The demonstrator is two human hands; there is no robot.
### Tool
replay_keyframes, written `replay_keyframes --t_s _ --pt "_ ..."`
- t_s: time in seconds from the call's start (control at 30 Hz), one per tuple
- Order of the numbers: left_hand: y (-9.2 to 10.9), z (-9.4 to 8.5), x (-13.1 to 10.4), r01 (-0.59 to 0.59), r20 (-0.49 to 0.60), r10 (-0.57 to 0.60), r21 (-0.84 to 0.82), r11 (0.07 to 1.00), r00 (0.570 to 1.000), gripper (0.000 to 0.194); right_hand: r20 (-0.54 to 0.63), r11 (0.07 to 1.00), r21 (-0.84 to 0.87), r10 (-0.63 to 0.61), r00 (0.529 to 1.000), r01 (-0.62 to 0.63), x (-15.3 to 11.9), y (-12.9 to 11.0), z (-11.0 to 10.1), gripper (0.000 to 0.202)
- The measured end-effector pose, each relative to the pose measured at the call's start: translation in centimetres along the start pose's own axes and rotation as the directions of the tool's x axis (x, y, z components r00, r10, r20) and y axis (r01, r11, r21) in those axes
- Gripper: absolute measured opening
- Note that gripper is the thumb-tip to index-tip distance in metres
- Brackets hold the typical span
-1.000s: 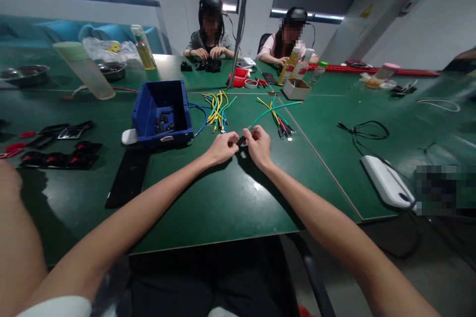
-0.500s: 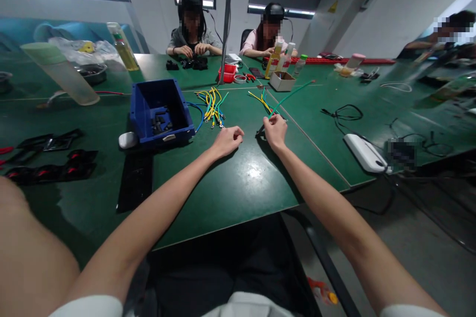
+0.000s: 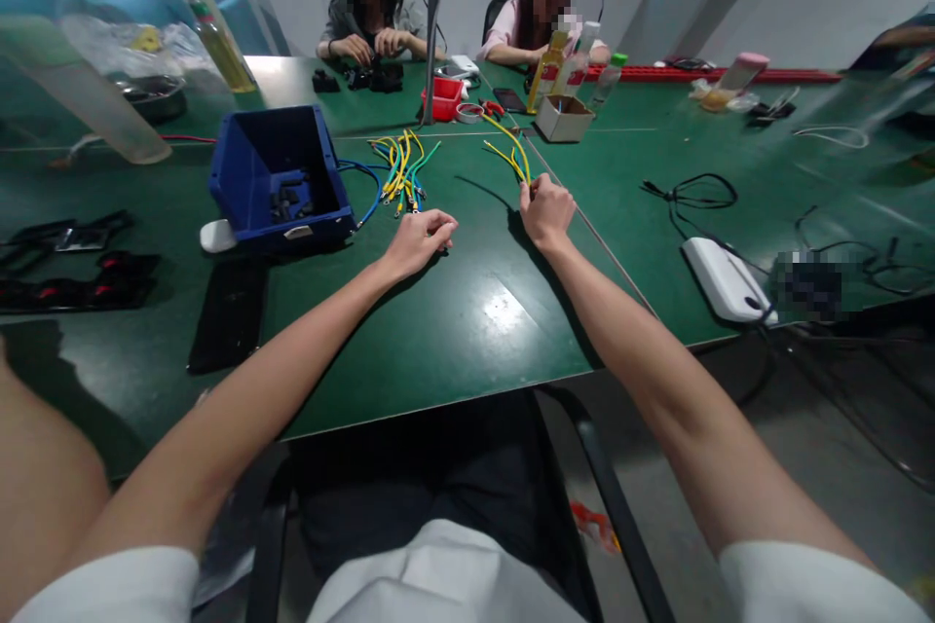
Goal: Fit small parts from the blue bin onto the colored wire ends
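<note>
A yellow wire (image 3: 515, 138) curves up and leftward beside loose wires (image 3: 503, 157) on the green table (image 3: 438, 341).

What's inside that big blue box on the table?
Inside the blue bin there are small black pieces, lying in a little heap at the bottom. Some cover others, so I can't tell how many there are or what's under them.

Pale walls (image 3: 482, 10) rise behind the green table (image 3: 453, 331); light glares off its top.
</note>
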State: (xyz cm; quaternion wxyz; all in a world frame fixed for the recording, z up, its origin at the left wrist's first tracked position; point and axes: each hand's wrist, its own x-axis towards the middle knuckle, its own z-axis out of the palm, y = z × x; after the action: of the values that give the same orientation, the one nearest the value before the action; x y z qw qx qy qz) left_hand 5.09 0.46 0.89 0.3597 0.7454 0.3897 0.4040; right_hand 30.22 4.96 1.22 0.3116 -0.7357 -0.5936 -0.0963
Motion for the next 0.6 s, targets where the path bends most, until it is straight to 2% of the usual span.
replay_keyframes --t_s 0.1,0.17,0.23,0.3,0.37,0.43,0.47,0.53,0.6 --pt "0.4 0.2 -1.2 -0.060 -0.051 0.073 0.223 0.973 0.996 0.026 -0.023 0.999 0.005 0.052 0.998 -0.052 0.8 0.6 0.4 0.033" --pt "0.8 -0.1 -2.3 -0.092 -0.084 0.135 0.394 0.915 0.987 0.022 -0.008 0.996 0.005 0.087 0.996 -0.087 1.2 1.1 0.6 0.035" --pt "1.0 -0.8 -3.4 -0.064 -0.185 0.185 0.521 0.851 0.965 0.025 0.015 0.992 0.000 0.127 0.992 -0.127 1.5 1.5 0.7 0.036" --pt "1.2 -2.2 -4.3 0.030 -0.356 0.225 0.588 0.809 0.907 0.031 0.029 0.988 -0.008 0.156 0.987 -0.155 1.6 1.9 0.7 0.035" --pt "1.3 -4.0 -5.0 0.144 -0.514 0.259 0.618 0.773 0.818 0.028 0.035 0.986 -0.018 0.165 0.986 -0.165 1.6 2.0 0.7 0.033" --pt "1.2 -5.8 -5.6 0.244 -0.609 0.283 0.637 0.731 0.741 0.021 0.037 0.987 -0.026 0.158 0.987 -0.157 1.4 2.0 0.5 0.033" --pt "1.1 -6.7 -5.8 0.288 -0.638 0.282 0.639 0.714 0.717 0.019 0.039 0.989 -0.029 0.149 0.988 -0.148 1.4 2.0 0.5 0.033" --pt "0.8 -7.9 -6.2 0.362 -0.664 0.242 0.634 0.683 0.707 0.025 0.040 0.991 -0.034 0.131 0.991 -0.130 1.3 1.9 0.4 0.033" --pt "0.3 -8.6 -6.5 0.408 -0.649 0.167 0.636 0.655 0.743 0.030 0.045 0.992 -0.042 0.122 0.992 -0.120 1.2 1.8 0.4 0.033"
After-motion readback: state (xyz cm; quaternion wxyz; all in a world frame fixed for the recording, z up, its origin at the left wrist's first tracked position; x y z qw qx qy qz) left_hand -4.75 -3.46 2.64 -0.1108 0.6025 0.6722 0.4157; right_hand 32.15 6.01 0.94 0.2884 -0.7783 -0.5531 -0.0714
